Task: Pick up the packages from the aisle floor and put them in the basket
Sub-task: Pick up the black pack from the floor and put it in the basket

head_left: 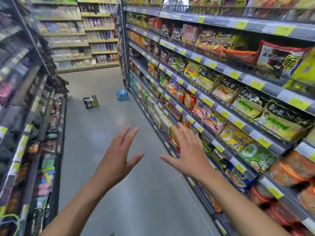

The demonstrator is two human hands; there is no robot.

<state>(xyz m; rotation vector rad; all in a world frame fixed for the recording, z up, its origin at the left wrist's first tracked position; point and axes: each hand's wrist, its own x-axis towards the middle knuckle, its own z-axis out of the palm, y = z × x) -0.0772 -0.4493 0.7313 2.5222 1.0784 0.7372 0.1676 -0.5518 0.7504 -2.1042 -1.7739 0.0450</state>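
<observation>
Two packages lie on the grey aisle floor ahead of me. A black and green package (pixel 90 102) sits left of centre. A blue package (pixel 122 95) rests further right, close to the foot of the right shelving. My left hand (pixel 119 155) and my right hand (pixel 187 150) are stretched out in front of me above the floor, palms down and fingers spread, holding nothing. Both hands are well short of the packages. No basket shows in the head view.
Tall shelves (pixel 221 103) packed with noodle packets line the right side. Darker shelving (pixel 34 125) with hanging goods lines the left. A cross aisle with more shelves (pixel 81 40) closes the far end. Grey floor tiles (pixel 105 133) run between.
</observation>
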